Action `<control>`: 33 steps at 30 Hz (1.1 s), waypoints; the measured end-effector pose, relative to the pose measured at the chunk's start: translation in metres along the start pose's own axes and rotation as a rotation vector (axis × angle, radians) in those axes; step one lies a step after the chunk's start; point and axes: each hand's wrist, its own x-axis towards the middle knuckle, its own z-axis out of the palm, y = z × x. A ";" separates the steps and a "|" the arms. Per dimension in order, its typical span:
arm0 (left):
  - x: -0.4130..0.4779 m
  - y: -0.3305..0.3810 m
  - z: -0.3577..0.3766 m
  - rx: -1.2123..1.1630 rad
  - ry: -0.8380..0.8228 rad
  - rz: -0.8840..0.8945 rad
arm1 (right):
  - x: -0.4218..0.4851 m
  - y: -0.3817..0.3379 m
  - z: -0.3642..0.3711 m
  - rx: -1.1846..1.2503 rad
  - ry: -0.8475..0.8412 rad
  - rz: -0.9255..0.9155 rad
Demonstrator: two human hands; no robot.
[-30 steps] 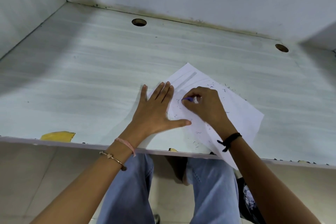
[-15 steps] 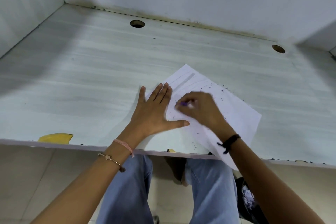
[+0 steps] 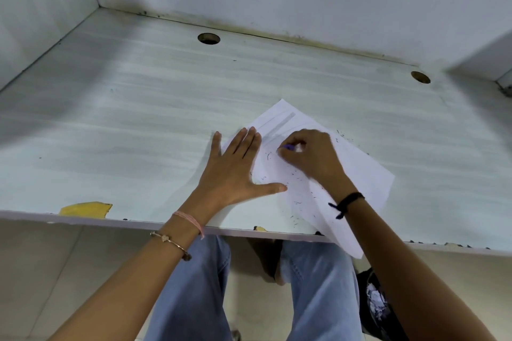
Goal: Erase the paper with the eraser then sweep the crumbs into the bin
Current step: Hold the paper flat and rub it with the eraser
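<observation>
My left hand (image 3: 235, 174) presses flat, fingers spread, on the paper (image 3: 368, 174) lying askew at the front edge of the desk (image 3: 138, 133), and my right hand (image 3: 310, 158) pinches the eraser (image 3: 289, 147) on it, so I should rub short strokes away from the pinned side to avoid creasing.

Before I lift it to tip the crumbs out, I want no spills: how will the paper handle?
The paper likely flops: its near corner overhangs the desk edge unsupported. Probably light and slippery, since the left hand presses it flat. Loose crumbs could slide off.
</observation>
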 end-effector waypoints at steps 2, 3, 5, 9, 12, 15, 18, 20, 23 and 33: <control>0.001 -0.002 0.001 0.024 0.005 0.010 | -0.016 -0.014 0.012 -0.001 -0.135 -0.083; 0.002 -0.002 0.001 0.050 0.009 0.021 | -0.023 -0.018 0.016 0.001 -0.194 -0.118; 0.001 -0.002 0.001 0.046 0.009 0.021 | -0.021 -0.016 0.013 0.003 -0.201 -0.135; -0.001 0.001 0.000 0.001 -0.010 0.004 | 0.006 0.008 -0.008 -0.015 0.035 0.021; 0.001 -0.001 0.000 0.006 0.000 0.004 | -0.005 -0.007 0.004 -0.020 -0.037 -0.053; 0.003 -0.003 0.003 0.077 0.014 0.027 | -0.029 -0.024 0.019 -0.019 -0.238 -0.184; 0.002 -0.002 0.002 0.021 0.004 0.010 | -0.017 -0.013 0.009 0.000 -0.153 -0.136; 0.000 0.000 0.001 -0.005 0.006 0.005 | -0.001 0.002 -0.004 0.011 -0.034 -0.028; 0.000 -0.001 0.002 -0.005 0.014 0.005 | 0.001 -0.001 -0.003 -0.004 -0.018 0.005; 0.000 0.000 0.002 0.003 0.005 0.003 | 0.007 0.011 -0.009 0.013 0.012 0.058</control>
